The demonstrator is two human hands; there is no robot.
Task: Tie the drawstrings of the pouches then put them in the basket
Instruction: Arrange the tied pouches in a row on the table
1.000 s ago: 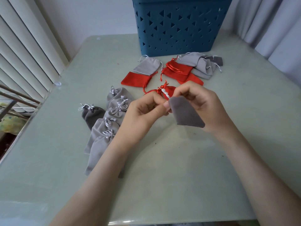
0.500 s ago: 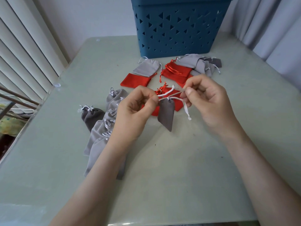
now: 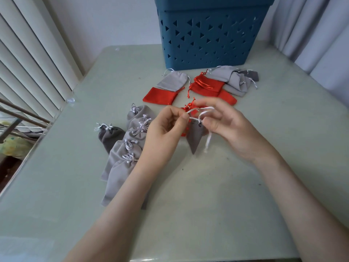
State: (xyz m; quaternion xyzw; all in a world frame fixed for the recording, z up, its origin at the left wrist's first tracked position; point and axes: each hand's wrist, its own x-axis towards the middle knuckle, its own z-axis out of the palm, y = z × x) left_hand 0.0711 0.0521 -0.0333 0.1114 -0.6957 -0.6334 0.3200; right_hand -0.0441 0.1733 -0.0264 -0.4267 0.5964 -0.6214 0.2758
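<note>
A dark grey pouch (image 3: 194, 138) hangs above the table between my hands, its mouth drawn shut. My left hand (image 3: 166, 127) pinches one end of its white drawstring (image 3: 200, 111). My right hand (image 3: 224, 123) pinches the other strand, which loops over the fingers and dangles down. Behind the pouch lies a tied red pouch (image 3: 190, 108), partly hidden. The blue basket (image 3: 207, 35) with triangular holes stands at the back of the table.
Several tied grey pouches (image 3: 124, 154) lie in a row to the left, under my left forearm. Flat red pouches (image 3: 160, 96) and grey pouches (image 3: 234, 80) lie in front of the basket. Blinds are on the left, curtains on the right.
The pouch was held flat between both hands, then its mouth was cinched. My hands now pull the white strings apart and loop them, with the pouch hanging lower.
</note>
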